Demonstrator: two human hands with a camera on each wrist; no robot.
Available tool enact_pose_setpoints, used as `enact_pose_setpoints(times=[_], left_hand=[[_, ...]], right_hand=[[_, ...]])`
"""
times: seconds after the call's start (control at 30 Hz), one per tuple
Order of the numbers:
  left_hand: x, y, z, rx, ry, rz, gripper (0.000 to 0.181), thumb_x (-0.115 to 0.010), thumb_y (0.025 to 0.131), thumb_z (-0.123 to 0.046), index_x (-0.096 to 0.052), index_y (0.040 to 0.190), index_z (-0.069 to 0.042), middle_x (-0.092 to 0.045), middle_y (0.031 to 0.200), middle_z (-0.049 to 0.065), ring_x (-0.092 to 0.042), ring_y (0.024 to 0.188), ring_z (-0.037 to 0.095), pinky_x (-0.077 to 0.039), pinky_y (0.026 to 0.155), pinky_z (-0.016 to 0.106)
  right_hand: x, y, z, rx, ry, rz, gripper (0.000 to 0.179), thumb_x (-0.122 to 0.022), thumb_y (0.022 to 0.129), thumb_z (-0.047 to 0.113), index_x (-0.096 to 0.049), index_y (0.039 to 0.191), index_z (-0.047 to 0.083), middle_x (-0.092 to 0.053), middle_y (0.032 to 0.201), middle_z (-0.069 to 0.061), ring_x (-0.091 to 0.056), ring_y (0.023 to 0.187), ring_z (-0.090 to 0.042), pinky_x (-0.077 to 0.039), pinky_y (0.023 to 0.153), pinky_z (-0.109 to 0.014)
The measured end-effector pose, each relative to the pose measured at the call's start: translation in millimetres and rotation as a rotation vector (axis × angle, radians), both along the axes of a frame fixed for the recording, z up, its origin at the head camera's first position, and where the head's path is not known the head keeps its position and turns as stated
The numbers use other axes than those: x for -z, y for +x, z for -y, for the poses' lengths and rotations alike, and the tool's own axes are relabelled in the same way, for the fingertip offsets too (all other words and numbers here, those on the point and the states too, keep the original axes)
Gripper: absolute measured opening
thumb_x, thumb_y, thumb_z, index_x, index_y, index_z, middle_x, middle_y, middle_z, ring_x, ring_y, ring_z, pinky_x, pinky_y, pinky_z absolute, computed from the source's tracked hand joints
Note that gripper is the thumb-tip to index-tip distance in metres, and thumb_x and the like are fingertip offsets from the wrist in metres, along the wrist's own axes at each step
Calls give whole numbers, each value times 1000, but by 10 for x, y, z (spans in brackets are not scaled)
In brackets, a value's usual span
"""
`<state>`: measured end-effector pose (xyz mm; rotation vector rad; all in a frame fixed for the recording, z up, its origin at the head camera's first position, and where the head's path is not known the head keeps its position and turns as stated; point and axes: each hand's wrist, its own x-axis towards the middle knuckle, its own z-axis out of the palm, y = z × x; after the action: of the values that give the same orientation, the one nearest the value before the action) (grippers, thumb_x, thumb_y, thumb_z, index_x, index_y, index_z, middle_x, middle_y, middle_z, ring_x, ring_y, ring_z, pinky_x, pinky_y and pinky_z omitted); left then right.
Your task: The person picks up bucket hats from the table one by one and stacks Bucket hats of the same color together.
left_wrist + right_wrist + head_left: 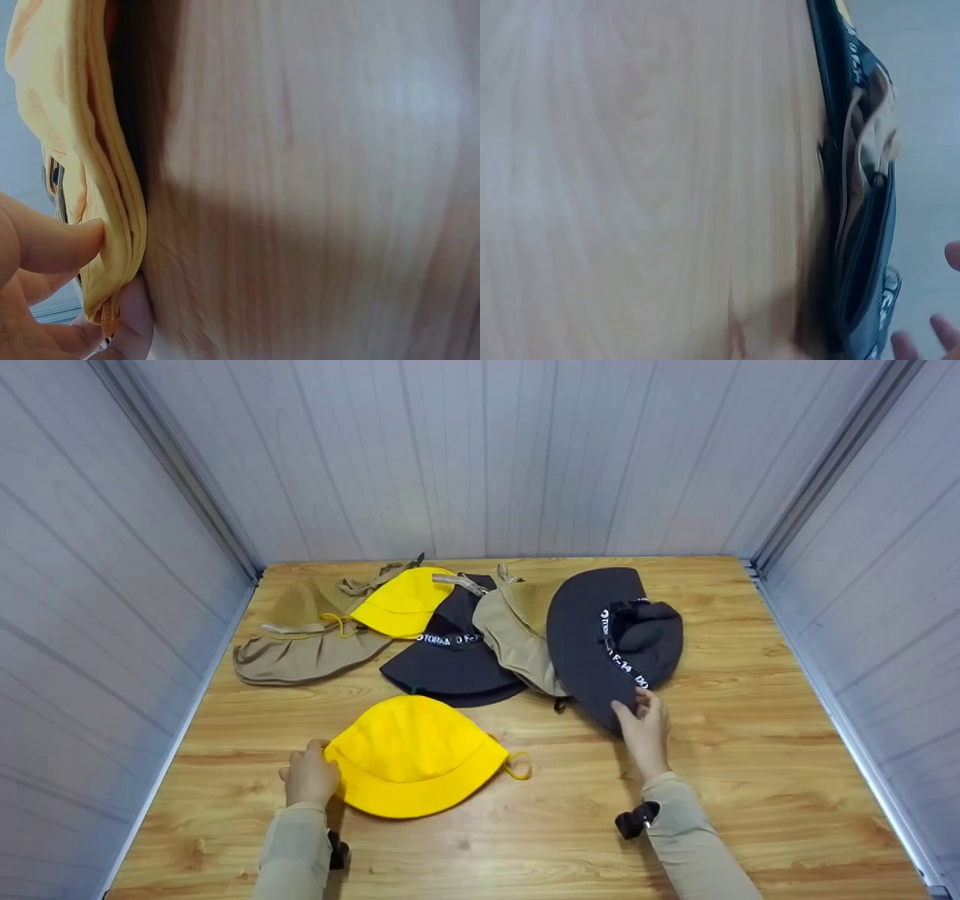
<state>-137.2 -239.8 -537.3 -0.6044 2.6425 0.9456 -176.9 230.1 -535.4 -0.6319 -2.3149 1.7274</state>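
A yellow bucket hat (pixel 412 750) lies folded flat at the front of the wooden table. My left hand (pixel 311 776) pinches its left corner; in the left wrist view the thumb (pixel 64 244) presses the brim (pixel 112 202) from above, with fingers beneath. My right hand (pixel 646 731) is over the lower brim of a dark wide-brimmed hat (pixel 589 637) with a lettered band. In the right wrist view, the right fingertips (pixel 945 330) are spread apart, beside the dark hat (pixel 870 277) without gripping it.
Behind the front yellow hat, a row of overlapping hats includes a tan one (pixel 300 656), a yellow one (pixel 405 600), a dark one (pixel 457 667) and another tan one (pixel 517 637). Pale panel walls (pixel 480 457) enclose the table (pixel 750 780) at the back and sides.
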Motion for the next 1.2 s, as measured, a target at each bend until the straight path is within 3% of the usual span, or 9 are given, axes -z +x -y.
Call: enact_pose_setpoints(times=[0.2,0.4,0.5,0.57,0.7,0.73,0.83,1.03,1.2], left_hand=[[-6,-11,-11,-6,2,-3,43,-41,102,-8,-41,145,-2,-33,140,37,-32,115,53,-39,93,58],[8,2,-9,-15,18,-2,44,-41,103,-10,-39,146,-2,-31,141,36,-29,115,50,-38,93,57],[13,8,-6,-11,22,-7,44,-41,104,-10,-39,146,-2,-31,141,35,-29,114,49,-38,93,56],[17,17,-6,-9,21,-10,44,-40,104,-11,-38,147,-2,-31,141,35,-29,113,49,-38,92,56],[35,43,3,-15,13,-11,44,-40,104,-11,-39,147,-2,-31,140,34,-29,114,49,-38,93,56],[37,51,5,-17,12,-10,44,-40,104,-11,-39,147,-2,-31,140,34,-29,114,49,-38,93,56],[43,62,17,-16,15,-22,43,-41,104,-11,-39,146,-2,-30,139,35,-29,113,49,-38,91,56],[36,50,14,-14,22,-38,43,-41,104,-11,-40,146,-2,-30,139,34,-28,112,47,-38,89,55],[34,24,-6,-31,22,-30,43,-42,104,-12,-39,146,-3,-30,139,33,-28,116,48,-38,92,57]], right_hand=[[-39,-27,-152,23,-520,152,73,-53,97,13,-9,153,-4,-13,161,-24,-21,146,-36,-26,120,-45],[-58,-52,-222,-7,-658,220,72,-52,98,15,-11,155,-1,-6,163,-25,-12,149,-38,-19,123,-48],[-49,-72,-229,-12,-666,245,64,-56,96,17,-25,150,2,-14,159,-23,-20,144,-34,-25,120,-42],[-33,-89,-226,22,-728,249,49,-62,93,17,-43,137,2,-37,149,-19,-38,135,-28,-35,115,-36],[24,-102,-222,44,-1019,197,26,-63,93,10,-56,118,8,-68,112,-6,-65,106,-16,-52,100,-30],[40,-107,-212,61,-1103,177,18,-63,93,8,-57,110,10,-70,98,-1,-68,93,-13,-55,95,-29],[81,-112,-178,83,-1304,140,23,-60,94,2,-51,114,11,-68,97,0,-67,91,-14,-53,100,-33],[118,-170,-109,157,-1539,70,49,-57,94,-3,-39,136,15,-51,126,0,-53,123,-16,-42,112,-39],[90,-220,-88,148,-1551,54,68,-48,97,-5,-20,154,22,-35,147,0,-34,144,-13,-40,112,-37]])
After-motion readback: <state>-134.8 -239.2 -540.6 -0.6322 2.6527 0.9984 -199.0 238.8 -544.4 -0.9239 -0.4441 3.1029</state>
